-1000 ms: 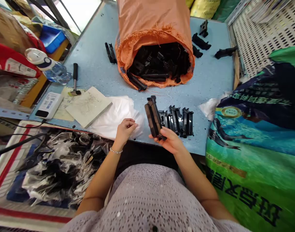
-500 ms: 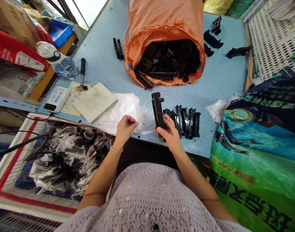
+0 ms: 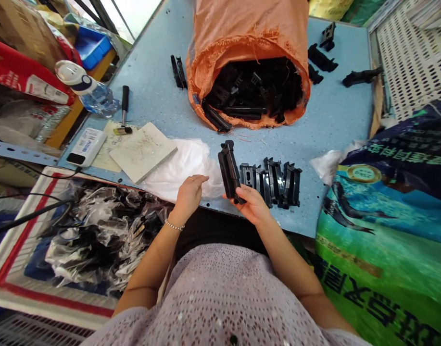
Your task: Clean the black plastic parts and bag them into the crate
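Observation:
My right hand point(image 3: 253, 204) is closed round the lower end of a long black plastic part point(image 3: 229, 168), which stands up at a slight tilt to the left. Just right of it, several similar black parts point(image 3: 273, 180) lie side by side on the blue table. My left hand point(image 3: 190, 194) is at the table's front edge, by a stack of thin clear plastic bags point(image 3: 186, 161). Its fingers are pressed together; whether they hold anything cannot be made out. A gap separates it from the black part.
An orange woven sack point(image 3: 247, 29) full of black parts opens toward me. At left are a square pale board point(image 3: 143, 151), a hammer point(image 3: 124, 108), a water bottle point(image 3: 86, 91) and a crate point(image 3: 11, 259) of bagged parts. A green-blue sack point(image 3: 379, 230) stands at right.
My right hand has turned and shifted the black part slightly left, showing another side of it. My left hand has rotated and moved a little to the right.

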Motion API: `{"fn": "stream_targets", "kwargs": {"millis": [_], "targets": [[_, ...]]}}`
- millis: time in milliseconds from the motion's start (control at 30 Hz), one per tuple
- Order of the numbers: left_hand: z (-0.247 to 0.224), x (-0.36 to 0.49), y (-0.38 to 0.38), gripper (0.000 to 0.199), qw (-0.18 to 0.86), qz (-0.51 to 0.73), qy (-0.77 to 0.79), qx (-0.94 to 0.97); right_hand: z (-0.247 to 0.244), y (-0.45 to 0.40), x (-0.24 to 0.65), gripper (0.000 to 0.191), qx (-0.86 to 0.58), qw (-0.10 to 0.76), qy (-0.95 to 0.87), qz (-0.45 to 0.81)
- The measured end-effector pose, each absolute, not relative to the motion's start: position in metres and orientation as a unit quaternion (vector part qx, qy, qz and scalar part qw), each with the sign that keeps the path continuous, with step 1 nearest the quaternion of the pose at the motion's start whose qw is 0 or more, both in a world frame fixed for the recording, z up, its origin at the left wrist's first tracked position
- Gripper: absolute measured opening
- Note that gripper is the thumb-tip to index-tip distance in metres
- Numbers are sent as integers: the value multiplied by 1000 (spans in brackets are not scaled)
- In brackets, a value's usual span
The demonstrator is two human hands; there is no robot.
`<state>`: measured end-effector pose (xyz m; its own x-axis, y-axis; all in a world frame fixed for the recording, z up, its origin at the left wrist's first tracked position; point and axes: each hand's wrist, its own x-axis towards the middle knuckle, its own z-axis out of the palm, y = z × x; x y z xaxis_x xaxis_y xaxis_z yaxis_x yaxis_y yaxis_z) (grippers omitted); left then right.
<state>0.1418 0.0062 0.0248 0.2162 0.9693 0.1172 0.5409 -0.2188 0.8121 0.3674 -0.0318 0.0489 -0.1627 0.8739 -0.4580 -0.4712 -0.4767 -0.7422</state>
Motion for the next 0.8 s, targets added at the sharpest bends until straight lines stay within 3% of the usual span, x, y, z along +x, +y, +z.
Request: {"fn": "stream_targets", "kwargs": {"millis": [133, 300, 400, 567, 667, 800], "targets": [[24, 151, 8, 46, 344, 314, 522, 714, 64, -54, 378, 35, -434, 476, -272, 715], [20, 152, 9, 50, 326, 375, 488, 718, 48, -77, 380, 45, -298, 322, -161, 884], [17, 146, 7, 56, 274, 399, 506, 714, 33, -79, 375, 47, -332, 342, -85, 875], [14, 157, -14, 58, 128, 440, 442, 771, 33, -73, 366, 46, -369, 355, -114, 851], [12, 170, -33, 58, 145, 417, 333, 833, 31, -61, 361, 45, -442, 403, -163, 785], [11, 172, -44, 64, 240, 379, 320, 835, 24, -53, 353, 53, -609, 456, -355, 542]]}}
